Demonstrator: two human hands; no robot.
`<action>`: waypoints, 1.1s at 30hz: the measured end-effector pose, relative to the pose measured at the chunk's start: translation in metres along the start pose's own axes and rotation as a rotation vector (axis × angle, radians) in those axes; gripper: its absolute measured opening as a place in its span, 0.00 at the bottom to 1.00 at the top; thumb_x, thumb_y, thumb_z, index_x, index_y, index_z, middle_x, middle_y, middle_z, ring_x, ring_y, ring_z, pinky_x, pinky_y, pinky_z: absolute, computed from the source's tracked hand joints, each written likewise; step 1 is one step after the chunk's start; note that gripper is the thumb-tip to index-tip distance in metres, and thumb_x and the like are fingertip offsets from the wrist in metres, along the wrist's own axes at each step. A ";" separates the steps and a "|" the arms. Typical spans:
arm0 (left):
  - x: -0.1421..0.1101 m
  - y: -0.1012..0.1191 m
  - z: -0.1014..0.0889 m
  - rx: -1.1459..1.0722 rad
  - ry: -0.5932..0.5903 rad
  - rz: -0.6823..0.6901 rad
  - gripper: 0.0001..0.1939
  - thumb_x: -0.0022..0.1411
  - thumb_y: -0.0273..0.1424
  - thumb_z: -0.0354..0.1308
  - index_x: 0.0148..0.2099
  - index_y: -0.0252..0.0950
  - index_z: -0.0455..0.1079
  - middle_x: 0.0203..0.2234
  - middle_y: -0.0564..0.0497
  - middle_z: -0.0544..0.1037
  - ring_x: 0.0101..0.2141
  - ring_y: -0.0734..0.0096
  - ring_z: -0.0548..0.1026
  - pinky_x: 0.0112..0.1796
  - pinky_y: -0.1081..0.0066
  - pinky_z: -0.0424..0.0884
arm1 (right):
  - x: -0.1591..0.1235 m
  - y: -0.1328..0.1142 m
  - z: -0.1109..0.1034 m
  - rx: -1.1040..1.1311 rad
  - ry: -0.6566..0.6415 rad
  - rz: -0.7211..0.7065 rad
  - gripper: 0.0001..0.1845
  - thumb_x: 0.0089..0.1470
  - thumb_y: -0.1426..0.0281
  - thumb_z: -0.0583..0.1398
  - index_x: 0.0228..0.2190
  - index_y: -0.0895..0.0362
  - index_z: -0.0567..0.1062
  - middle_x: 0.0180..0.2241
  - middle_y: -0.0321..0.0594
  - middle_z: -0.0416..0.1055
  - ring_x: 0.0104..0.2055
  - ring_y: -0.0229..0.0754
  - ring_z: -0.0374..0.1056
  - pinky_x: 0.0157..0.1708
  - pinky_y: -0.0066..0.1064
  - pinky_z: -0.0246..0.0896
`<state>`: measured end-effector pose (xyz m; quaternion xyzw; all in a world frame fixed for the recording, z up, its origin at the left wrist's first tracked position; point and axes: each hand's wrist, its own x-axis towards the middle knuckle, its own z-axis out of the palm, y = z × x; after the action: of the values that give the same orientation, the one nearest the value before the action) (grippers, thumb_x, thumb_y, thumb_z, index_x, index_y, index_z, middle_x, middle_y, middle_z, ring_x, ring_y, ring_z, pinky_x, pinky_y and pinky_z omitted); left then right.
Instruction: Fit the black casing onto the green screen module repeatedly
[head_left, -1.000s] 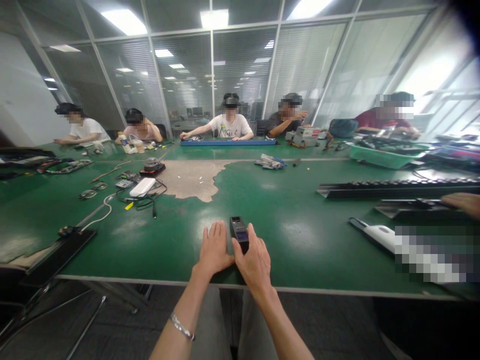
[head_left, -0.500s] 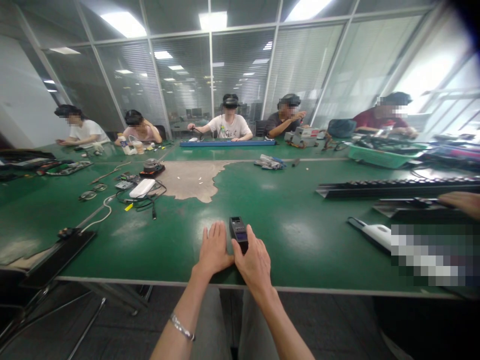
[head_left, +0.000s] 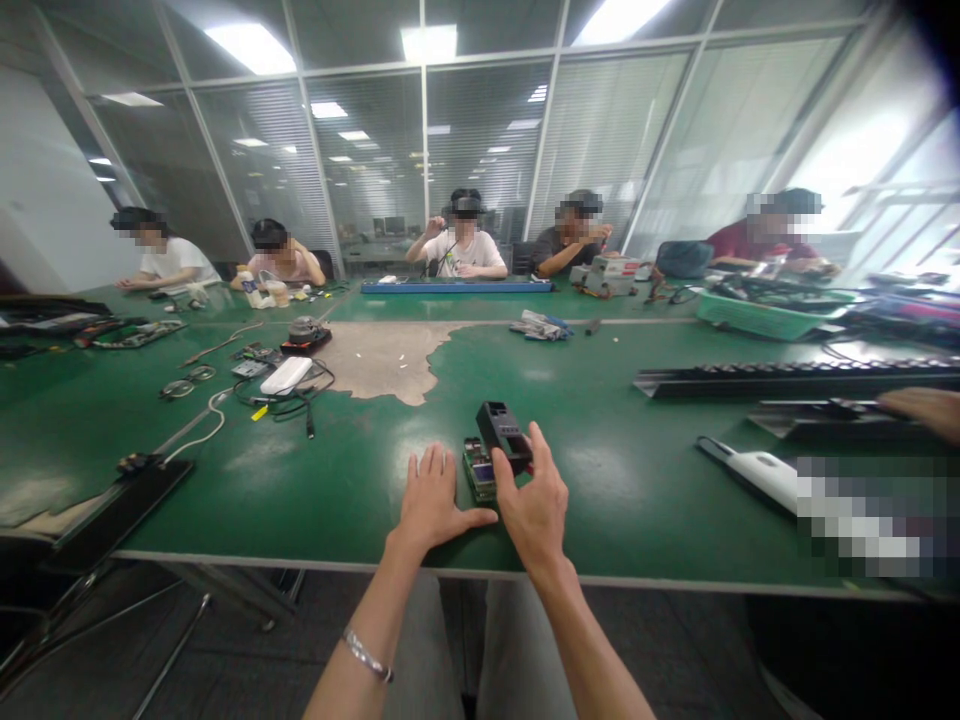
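Between thumb and fingers my right hand (head_left: pixel 534 492) grips a black plastic cover (head_left: pixel 501 428) with a rectangular window, lifted and tilted above the table. Just below and left of it lies a green circuit board (head_left: pixel 478 472) with a small display. My left hand (head_left: pixel 433 500) rests flat on the table beside the board, fingers spread, its thumb stretched out near the board's lower end. Nothing is in that hand.
The green table (head_left: pixel 600 480) has a bare worn patch (head_left: pixel 375 365). Left are a white box with cables (head_left: pixel 286 376) and glasses (head_left: pixel 187 381). Right lie black metal rails (head_left: pixel 787 380), a white device (head_left: pixel 757 470) and another person's hand (head_left: pixel 922 408). Several people sit opposite.
My right hand has lifted the black cover up and to the right, off the circuit board, which now shows. The left thumb has stretched further right. Across the table, one person's hand has risen.
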<state>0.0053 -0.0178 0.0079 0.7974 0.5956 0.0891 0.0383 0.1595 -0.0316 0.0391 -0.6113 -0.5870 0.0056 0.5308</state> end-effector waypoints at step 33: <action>-0.001 0.001 -0.003 -0.026 0.008 -0.007 0.52 0.55 0.67 0.43 0.69 0.33 0.53 0.69 0.38 0.49 0.68 0.50 0.44 0.64 0.49 0.38 | -0.020 0.065 -0.004 -0.252 -0.088 -0.008 0.41 0.55 0.57 0.57 0.63 0.66 0.56 0.54 0.57 0.68 0.53 0.57 0.64 0.52 0.49 0.60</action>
<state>0.0057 -0.0190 0.0107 0.7944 0.5973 0.1000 0.0463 0.2020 -0.0321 -0.0135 -0.6700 -0.6081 -0.0433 0.4236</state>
